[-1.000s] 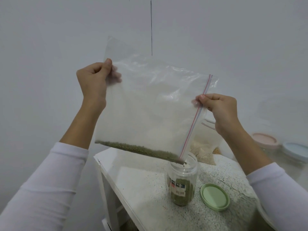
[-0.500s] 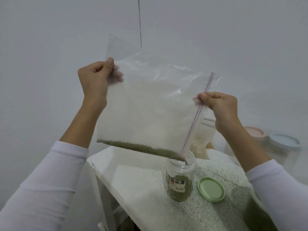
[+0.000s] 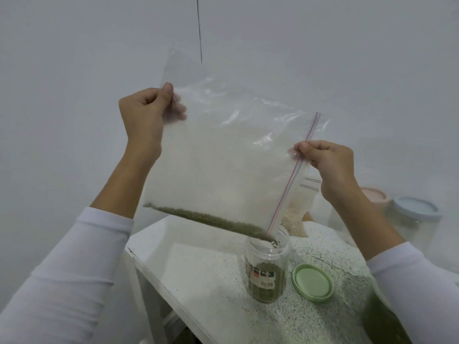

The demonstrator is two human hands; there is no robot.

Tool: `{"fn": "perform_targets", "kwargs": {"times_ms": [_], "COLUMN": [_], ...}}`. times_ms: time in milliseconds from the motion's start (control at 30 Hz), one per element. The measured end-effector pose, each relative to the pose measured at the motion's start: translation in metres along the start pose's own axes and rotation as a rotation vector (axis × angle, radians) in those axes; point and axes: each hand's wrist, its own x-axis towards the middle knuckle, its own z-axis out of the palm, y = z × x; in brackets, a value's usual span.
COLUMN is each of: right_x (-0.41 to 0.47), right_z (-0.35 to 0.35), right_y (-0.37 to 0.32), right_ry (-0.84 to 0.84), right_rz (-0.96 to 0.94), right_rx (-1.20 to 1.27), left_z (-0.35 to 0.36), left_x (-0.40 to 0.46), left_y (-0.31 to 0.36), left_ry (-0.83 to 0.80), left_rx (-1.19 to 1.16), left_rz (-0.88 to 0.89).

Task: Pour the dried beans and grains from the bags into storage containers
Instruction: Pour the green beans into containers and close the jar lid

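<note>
I hold a large clear zip bag (image 3: 223,155) tilted over a clear jar (image 3: 268,269). My left hand (image 3: 146,115) pinches the bag's upper left edge. My right hand (image 3: 325,157) pinches the zip edge with its red and blue stripe. A thin line of green beans (image 3: 211,218) lies along the bag's low side and runs to the lower corner, which sits at the jar's mouth. A few beans drop into the jar. The jar stands upright on the speckled table (image 3: 218,281), labelled and about half full of green beans.
A pale green lid (image 3: 313,282) lies flat right of the jar. Behind the bag stand another bag of pale grains (image 3: 295,219) and two containers, one with a pink lid (image 3: 373,194), one with a blue lid (image 3: 414,207). The table's left edge drops off near the jar.
The line of beans in the bag has slid further toward the lower corner and beans now fall into the jar. Both hands keep their hold on the bag.
</note>
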Motion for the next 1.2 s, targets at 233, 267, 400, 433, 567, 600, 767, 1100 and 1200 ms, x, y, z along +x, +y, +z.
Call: {"fn": "perform_targets", "kwargs": {"times_ms": [233,267,400,433,567,600,767,1100,1200], "right_x": [-0.0031,-0.0034,-0.0041,-0.0047,-0.0053,-0.0059,-0.0051,-0.0062,-0.0068], "right_z": [0.0014,0.0012,0.0011,0.0009,-0.0004,-0.0001,-0.0016,-0.0014,-0.0008], "right_y": [-0.0007,-0.0005,-0.0003,0.0001,0.0003,0.0001,0.0001,0.0071,0.0083], "right_ry": [0.018,0.032,0.038,0.045,0.08,0.065,0.082,0.09,0.091], "right_rz": [-0.012,-0.017,-0.021,-0.02,-0.031,-0.031,-0.046,-0.067,-0.059], "right_rx": [0.016,0.018,0.009,0.01,0.013,0.011,0.017,0.04,0.052], "left_z": [0.0006,0.001,0.0021,0.0025,0.0038,0.0041,0.0031,0.0058,0.0071], "left_x": [0.0035,0.0038,0.0041,0.0043,0.0037,0.0037,0.0052,0.0053,0.0061], "left_y": [0.0015,0.0016,0.0,-0.0001,0.0003,0.0006,0.0018,0.0006,0.0007], "left_ry": [-0.019,-0.025,-0.032,-0.034,-0.045,-0.044,-0.052,-0.072,-0.077], "left_rx": [-0.019,-0.021,-0.018,-0.017,-0.022,-0.025,-0.025,-0.031,-0.025], "left_rz": [-0.002,-0.003,-0.009,-0.009,-0.011,-0.01,-0.008,-0.013,-0.009]}}
